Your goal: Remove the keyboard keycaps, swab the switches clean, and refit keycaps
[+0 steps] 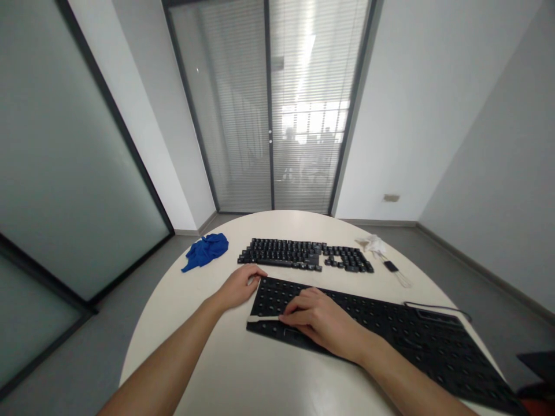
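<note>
A black keyboard base (pixel 373 323) with its keycaps off lies slantwise on the round table, showing rows of bare key sockets. My left hand (pixel 237 286) grips its far left corner between thumb and fingers. Over the left part of the base, my right hand (pixel 318 318) is closed around a slim white brush (pixel 265 318). The brush's wider end points left and lies at the base's left edge; the rest is hidden in my fingers. Just beyond the base, the loose black keycaps (pixel 281 252) are set out in keyboard order.
A crumpled blue cloth (pixel 207 252) lies at the table's left. On the right are a whitish cloth (pixel 370 242) and a pale cord with a small black piece (pixel 391 266). The keyboard's black cable (pixel 437 306) curves near the right rim of the cream table (pixel 208 364).
</note>
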Motion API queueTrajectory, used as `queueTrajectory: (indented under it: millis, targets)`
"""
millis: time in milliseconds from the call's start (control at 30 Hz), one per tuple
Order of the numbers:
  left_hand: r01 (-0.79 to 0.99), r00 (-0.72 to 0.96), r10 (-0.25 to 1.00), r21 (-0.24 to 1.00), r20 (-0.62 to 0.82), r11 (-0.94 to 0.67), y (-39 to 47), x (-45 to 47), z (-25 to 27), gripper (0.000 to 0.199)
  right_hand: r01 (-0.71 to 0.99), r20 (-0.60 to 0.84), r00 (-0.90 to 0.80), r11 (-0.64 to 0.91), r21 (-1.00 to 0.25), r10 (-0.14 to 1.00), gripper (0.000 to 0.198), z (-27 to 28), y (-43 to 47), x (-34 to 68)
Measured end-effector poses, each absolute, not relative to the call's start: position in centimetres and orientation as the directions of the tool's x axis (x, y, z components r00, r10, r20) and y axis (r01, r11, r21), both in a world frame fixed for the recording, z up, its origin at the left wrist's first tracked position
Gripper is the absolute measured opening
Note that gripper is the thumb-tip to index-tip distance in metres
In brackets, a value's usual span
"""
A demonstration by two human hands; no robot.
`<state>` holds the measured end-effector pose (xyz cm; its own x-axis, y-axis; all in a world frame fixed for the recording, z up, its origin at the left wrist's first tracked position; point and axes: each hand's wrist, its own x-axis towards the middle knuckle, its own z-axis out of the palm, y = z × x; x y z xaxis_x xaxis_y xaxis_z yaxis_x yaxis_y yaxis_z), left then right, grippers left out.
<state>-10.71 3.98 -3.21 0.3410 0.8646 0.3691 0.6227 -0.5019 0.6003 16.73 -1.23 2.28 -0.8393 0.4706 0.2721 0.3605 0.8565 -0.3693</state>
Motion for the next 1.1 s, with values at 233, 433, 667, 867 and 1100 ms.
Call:
queueTrajectory:
  millis: [233, 433, 667, 867, 1100]
  targets:
    - [0.623, 0.345, 0.866, 0.602, 0.362, -0.499, 3.9, -10.7, -3.1, 0.024, 0.363, 0.215, -0.858, 0.846, -0.391, 0.467, 0.025, 3.5, -0.7, 18.0]
    - [0.622, 0.343, 0.868, 0.605, 0.360, -0.497, 4.0, -10.5, -3.1, 0.025, 0.371, 0.236, -0.848, 0.849, -0.376, 0.475, 0.025, 3.3, -0.8, 17.9]
    - [0.631, 0.336, 0.873, 0.603, 0.354, -0.488, 4.0, -10.3, -3.2, 0.025, 0.379, 0.193, -0.855, 0.834, -0.401, 0.481, 0.026, 4.1, -0.7, 18.7]
    - [0.625, 0.340, 0.872, 0.609, 0.352, -0.489, 4.1, -10.5, -3.5, 0.025, 0.386, 0.161, -0.851, 0.803, -0.454, 0.500, 0.033, 4.6, -0.3, 20.0]
    - [0.632, 0.338, 0.874, 0.603, 0.350, -0.486, 4.1, -10.4, -3.4, 0.025, 0.362, 0.169, -0.862, 0.815, -0.453, 0.477, 0.030, 4.0, -0.5, 19.3]
